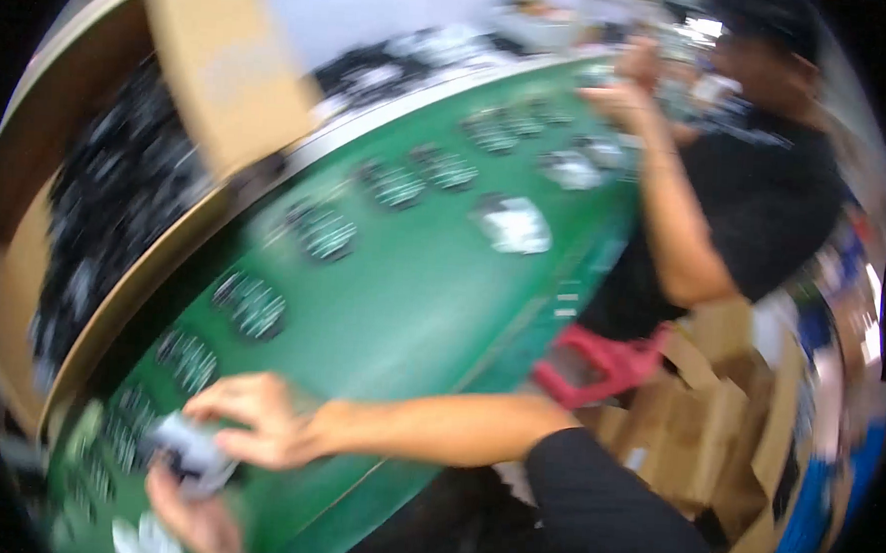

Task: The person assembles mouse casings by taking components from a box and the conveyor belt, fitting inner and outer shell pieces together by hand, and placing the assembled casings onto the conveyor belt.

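Note:
Low on the left, a greyish clear plastic bag (192,442) with something dark in it is between my two hands. My left hand (195,519) grips its near side, thumb up against the dark part. From the right, my right hand (265,419) reaches over and pinches the bag's far edge between thumb and fingers. Motion blur hides what the dark content is. Just beyond my right hand lies a round dark-and-pale part (188,361), one of several in a row on the green work surface (390,324).
A carton (121,310) heaped with black parts stands at the left, an upright cardboard flap (228,75) beside it. Bagged items (514,225) lie farther along. A co-worker in black (738,192) works at the far right, near a pink stool (599,365) and open cartons (690,430).

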Demonstrator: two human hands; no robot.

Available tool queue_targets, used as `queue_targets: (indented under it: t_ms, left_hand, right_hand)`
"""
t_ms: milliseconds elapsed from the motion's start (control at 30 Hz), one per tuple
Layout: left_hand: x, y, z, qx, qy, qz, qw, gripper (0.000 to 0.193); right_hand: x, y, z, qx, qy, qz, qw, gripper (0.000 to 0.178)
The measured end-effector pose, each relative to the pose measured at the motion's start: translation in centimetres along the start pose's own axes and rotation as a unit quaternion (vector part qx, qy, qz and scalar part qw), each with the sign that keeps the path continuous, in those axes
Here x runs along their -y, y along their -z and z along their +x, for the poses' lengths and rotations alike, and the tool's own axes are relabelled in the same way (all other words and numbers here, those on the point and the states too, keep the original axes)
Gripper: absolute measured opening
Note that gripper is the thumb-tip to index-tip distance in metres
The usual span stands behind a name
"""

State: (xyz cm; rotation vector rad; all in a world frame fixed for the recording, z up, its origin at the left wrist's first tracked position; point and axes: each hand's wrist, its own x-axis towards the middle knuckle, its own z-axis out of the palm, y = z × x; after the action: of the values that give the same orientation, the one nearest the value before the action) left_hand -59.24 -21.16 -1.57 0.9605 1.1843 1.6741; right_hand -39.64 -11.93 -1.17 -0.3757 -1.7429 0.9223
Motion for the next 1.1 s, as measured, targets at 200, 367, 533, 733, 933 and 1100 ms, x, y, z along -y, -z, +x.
queue_targets:
  t_ms: [200,367,533,733,933,1100]
  left_hand:
    - [0.1,-4.5,-0.2,0.069,0.121,-0.104,0.985,0.051]
    - [-2.0,-2.4,0.0,0.073,0.205,-0.183,0.959,0.042]
    - [-1.2,-2.7,-0.2,0.095,0.165,-0.1,0.977,0.034]
    - [-1.4,-3.0,0.2,0.115,0.139,-0.062,0.982,0.028]
    - [-1.4,-2.6,-0.8,0.112,0.081,-0.053,0.989,0.028]
    - [-0.9,-3.3,-1.7,0.09,-0.008,-0.007,0.996,0.024]
  right_hand:
    - [1.0,2.0,-2.2,0.073,-0.236,0.026,0.969,0.064]
    - [2.0,0.0,-1.7,0.057,-0.295,0.144,0.943,0.054]
    - [1.7,0.6,-1.8,0.018,-0.359,0.259,0.896,0.053]
    - [1.8,0.6,-1.4,0.044,-0.361,0.235,0.901,0.053]
    - [3.6,-0.1,-1.4,0.086,-0.279,0.113,0.95,0.045]
    - [3.0,0.0,-2.5,0.102,-0.245,0.131,0.955,0.031]
